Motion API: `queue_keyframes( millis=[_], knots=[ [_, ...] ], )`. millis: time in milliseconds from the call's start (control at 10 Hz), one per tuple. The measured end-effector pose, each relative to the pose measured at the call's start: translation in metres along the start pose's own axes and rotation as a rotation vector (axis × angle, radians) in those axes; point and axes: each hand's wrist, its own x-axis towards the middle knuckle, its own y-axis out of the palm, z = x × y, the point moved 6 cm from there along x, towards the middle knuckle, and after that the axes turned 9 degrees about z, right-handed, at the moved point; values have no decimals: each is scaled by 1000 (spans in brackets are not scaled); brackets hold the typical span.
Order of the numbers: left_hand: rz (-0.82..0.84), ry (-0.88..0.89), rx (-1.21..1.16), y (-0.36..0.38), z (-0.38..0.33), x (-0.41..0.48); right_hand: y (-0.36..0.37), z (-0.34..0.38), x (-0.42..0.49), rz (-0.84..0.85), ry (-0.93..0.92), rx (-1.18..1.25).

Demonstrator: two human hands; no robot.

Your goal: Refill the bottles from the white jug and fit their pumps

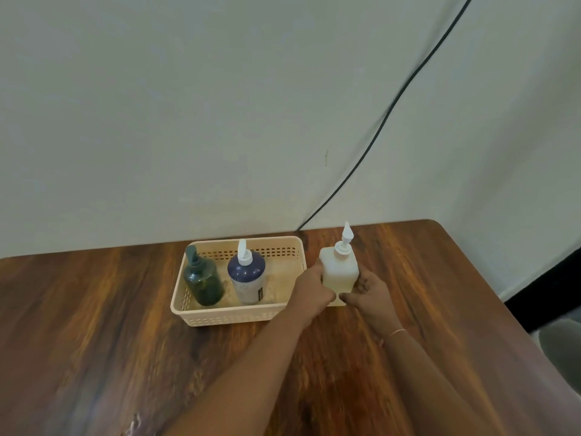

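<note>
A square white bottle [339, 269] with a white pump on top stands upright just right of a beige basket [239, 314]. My left hand [312, 289] grips its left side and my right hand [367, 291] grips its right side near the base. Inside the basket stand a dark green bottle [202, 283] with a green pump and a blue-and-white bottle [248, 278] with a white pump. No white jug is in view.
The wooden table [110, 325] meets a pale wall at the back; its right edge and rounded far corner lie close to the white bottle. A black cable [377, 133] runs down the wall to the table behind the basket.
</note>
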Motion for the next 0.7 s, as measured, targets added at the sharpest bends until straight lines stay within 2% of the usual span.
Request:
queue_keyframes(
  millis=[400, 700],
  knots=[
    [-12, 10, -21, -1, 12, 12, 7, -12, 12, 4, 6, 85],
    [-16, -14, 48, -3, 8, -8, 8, 0, -2, 12, -22, -47]
  ],
)
